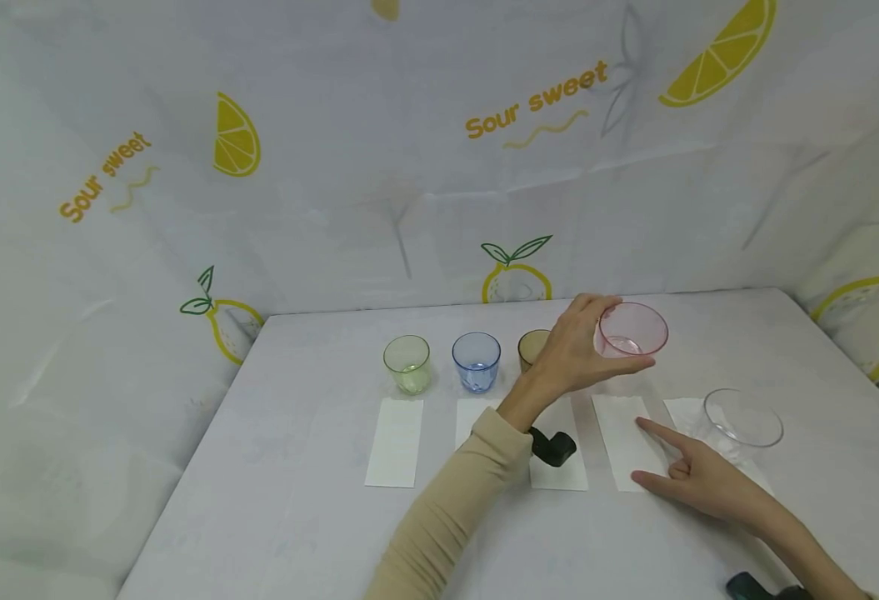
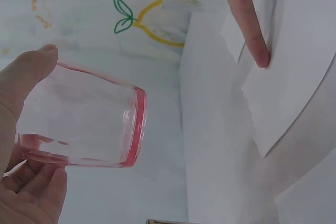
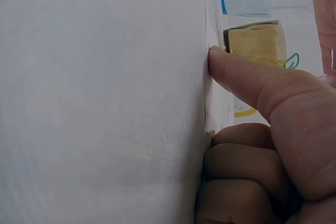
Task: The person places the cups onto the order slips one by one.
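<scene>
My left hand (image 1: 577, 346) holds a pink-tinted clear glass (image 1: 634, 332) above the back of the table, thumb on one side and fingers on the other. In the left wrist view the thick pink base (image 2: 136, 127) faces the table, so the glass is upright. My right hand (image 1: 709, 479) rests low over a white paper strip (image 1: 622, 442). Its index finger and thumb are stretched out with their tips on the strip, while the other fingers (image 3: 239, 182) are folded under. The left forearm partly hides an amber glass (image 1: 531, 343).
A green glass (image 1: 407, 367) and a blue glass (image 1: 476, 364) stand left of the amber one. White paper strips lie before them, including one strip (image 1: 396, 442) at far left. At right a colourless clear glass (image 1: 742, 417) stands over another strip. A lemon-printed cloth (image 1: 319, 192) hangs behind.
</scene>
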`<state>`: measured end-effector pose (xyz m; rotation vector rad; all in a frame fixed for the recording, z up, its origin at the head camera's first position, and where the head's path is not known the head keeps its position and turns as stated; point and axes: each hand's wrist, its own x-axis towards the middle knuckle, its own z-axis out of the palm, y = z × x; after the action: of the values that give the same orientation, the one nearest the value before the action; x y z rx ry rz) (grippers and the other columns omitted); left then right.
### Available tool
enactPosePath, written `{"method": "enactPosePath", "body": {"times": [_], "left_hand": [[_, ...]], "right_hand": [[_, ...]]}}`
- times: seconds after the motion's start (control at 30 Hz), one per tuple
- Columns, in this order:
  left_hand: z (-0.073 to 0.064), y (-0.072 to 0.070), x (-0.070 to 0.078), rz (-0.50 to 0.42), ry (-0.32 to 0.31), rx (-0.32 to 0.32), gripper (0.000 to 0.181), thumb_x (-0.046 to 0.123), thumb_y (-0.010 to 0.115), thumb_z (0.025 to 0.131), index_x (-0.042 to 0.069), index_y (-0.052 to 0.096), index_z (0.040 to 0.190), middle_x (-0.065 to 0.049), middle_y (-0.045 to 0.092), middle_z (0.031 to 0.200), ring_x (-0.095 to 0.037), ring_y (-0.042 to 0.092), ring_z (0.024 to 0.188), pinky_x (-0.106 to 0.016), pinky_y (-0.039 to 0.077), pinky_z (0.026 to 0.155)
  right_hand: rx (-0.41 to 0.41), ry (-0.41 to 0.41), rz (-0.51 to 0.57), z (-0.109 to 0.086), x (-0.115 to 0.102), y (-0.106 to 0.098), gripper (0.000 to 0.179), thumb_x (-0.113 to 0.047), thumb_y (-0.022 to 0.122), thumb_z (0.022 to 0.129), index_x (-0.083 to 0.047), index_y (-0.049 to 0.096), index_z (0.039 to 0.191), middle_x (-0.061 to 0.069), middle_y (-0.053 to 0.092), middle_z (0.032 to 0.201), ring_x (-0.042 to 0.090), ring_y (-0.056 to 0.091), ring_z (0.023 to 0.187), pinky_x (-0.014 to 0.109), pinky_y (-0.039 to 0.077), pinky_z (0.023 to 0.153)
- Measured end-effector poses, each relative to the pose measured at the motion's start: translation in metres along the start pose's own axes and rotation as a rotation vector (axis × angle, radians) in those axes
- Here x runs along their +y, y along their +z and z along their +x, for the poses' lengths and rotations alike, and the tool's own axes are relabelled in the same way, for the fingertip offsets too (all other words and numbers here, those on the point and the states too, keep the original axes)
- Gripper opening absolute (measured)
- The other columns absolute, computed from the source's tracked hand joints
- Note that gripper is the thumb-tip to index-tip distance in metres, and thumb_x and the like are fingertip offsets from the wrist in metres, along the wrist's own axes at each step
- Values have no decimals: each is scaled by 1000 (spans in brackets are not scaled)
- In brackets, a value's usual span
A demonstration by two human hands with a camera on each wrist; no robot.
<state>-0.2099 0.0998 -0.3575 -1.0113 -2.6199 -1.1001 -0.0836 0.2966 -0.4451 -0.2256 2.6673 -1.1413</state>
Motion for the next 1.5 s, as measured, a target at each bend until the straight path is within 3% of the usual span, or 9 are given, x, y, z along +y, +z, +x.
{"method": "enactPosePath", "body": {"times": [0.33,0.77,0.93,1.1,1.5], "left_hand": [[-12,-1,4,-43,29,62,81,45,89,76,10,56,142,-3,59,138,-9,57,120,-7,44,92],[-28,6,11,-112,0,52,79,43,88,77,13,57,143,-2,59,138,-8,58,119,-9,45,92],[-33,10,15,-140,11,66,79,42,90,75,12,59,141,0,61,131,-6,57,113,-7,43,89],[-40,14,16,-132,31,70,79,44,92,72,12,61,138,2,62,123,-6,58,108,-6,42,86],[-43,15,19,-62,31,6,80,46,91,72,13,62,139,1,64,127,1,55,108,-2,40,85]], "right_hand": [[12,-12,-16,0,2,1,83,-31,76,91,2,35,155,-13,26,55,-1,23,51,24,31,48],[1,2,-10,-2,1,1,83,-32,75,92,2,34,156,-13,26,55,-1,24,51,25,31,48],[-2,17,-17,-2,0,1,83,-33,76,92,1,35,155,-12,26,55,-1,24,51,24,30,49],[0,20,-32,-1,0,1,84,-33,76,91,3,34,155,-12,27,55,-1,24,50,23,30,48],[-23,70,1,-1,-2,0,89,-34,75,92,11,29,154,-10,32,55,1,27,48,21,29,46]]}}
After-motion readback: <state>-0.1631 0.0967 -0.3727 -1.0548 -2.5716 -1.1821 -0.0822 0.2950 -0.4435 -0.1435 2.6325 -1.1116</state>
